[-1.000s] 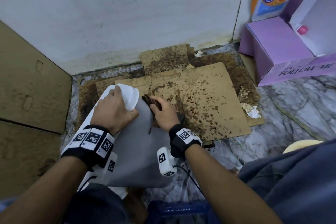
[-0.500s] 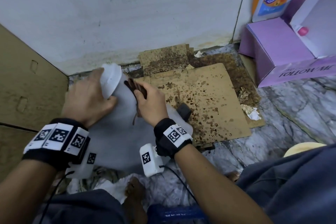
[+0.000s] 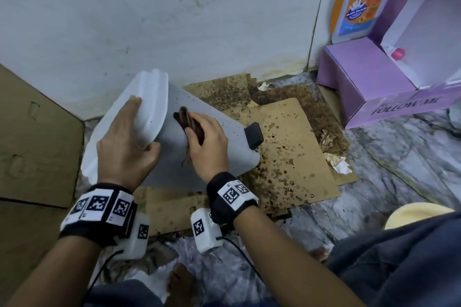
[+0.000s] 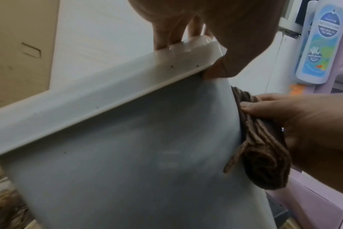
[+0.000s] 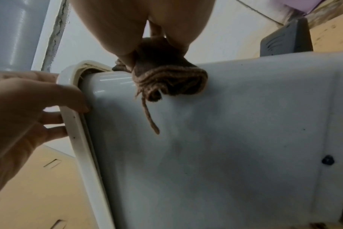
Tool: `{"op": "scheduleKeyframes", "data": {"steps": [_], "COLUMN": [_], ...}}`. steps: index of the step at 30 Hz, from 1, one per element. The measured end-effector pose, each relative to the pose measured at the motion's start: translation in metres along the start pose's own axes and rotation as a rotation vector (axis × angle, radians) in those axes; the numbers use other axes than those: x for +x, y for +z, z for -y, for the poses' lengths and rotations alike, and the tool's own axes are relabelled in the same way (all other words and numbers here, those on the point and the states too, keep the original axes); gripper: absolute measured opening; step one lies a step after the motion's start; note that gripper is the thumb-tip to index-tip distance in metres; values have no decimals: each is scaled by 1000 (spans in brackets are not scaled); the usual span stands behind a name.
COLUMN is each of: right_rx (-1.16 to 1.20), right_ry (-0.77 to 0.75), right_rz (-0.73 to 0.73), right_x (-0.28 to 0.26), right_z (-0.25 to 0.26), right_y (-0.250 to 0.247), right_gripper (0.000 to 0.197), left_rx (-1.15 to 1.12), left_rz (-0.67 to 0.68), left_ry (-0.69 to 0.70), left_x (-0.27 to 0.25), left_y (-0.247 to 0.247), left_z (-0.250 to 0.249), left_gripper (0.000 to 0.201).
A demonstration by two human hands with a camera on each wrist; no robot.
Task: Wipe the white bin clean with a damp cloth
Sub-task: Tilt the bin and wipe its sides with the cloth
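A white plastic bin with a ribbed rim is seen tilted on its side over stained brown cardboard sheets laid on a marble floor, its rim turned up and to the left toward a white tiled wall. The rim is gripped by the left hand: in the left wrist view the fingers are hooked over the rim's edge and the thumb is pressed against the bin's outer wall just under the rim. A bunched dark brown cloth is clasped in the right hand and pressed flat against the bin's upward-facing side, just beside the rim and close to the left thumb; in the right wrist view a loose thread is seen hanging from the cloth down the bin's wall. A dark grey pedal is seen jutting from the bin's base. Both wrists are wrapped in black bands with printed markers. A purple cardboard box stands at the right against the wall.
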State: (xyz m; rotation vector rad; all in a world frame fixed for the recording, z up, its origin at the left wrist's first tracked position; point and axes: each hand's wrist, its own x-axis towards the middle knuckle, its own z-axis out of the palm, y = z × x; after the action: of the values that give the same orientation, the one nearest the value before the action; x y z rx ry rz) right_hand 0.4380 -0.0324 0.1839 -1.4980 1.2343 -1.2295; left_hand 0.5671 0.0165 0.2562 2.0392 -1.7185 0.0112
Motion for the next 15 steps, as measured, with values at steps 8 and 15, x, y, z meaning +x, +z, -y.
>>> {"op": "scheduleKeyframes", "data": {"steps": [8, 15], "right_rx": [11, 234], "right_ry": [42, 252], "right_rz": [-22, -58], "right_x": [-4, 9], "right_z": [-2, 22], "right_y": [-5, -13], "right_gripper": [32, 30], "left_rx": [-28, -80], "left_rz": [87, 42], "left_ry": [-50, -215], "left_x": [6, 35], "left_y": [-3, 8], "left_z": [-3, -17], "left_gripper": [98, 58]}}
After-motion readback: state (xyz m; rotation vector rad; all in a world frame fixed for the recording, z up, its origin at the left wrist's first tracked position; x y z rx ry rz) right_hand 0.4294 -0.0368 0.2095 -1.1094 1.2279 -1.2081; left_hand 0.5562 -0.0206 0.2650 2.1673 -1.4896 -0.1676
